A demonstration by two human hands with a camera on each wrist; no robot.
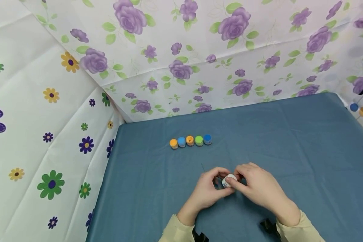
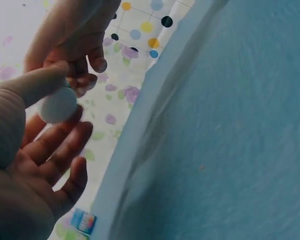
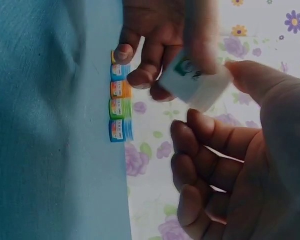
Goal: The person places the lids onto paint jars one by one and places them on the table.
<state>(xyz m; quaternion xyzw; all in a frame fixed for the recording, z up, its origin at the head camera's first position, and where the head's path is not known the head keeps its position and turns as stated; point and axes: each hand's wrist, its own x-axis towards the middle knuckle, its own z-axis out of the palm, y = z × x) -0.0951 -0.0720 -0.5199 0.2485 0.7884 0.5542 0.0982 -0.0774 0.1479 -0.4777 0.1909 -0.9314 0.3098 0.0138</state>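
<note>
Both hands hold a small white jar between them above the blue cloth. Green print shows on the side of the jar in the right wrist view, and its round white end faces the left wrist camera. My left hand grips it from the left with thumb and fingers. From the right, my right hand pinches the jar's other end between thumb and forefinger, its remaining fingers loosely curled. The fingers partly cover the jar in every view.
Beyond the hands, several small paint jars stand in a row, with orange, blue and green lids. They are on a blue tablecloth. A floral sheet hangs behind the table, and another flowered sheet at the left.
</note>
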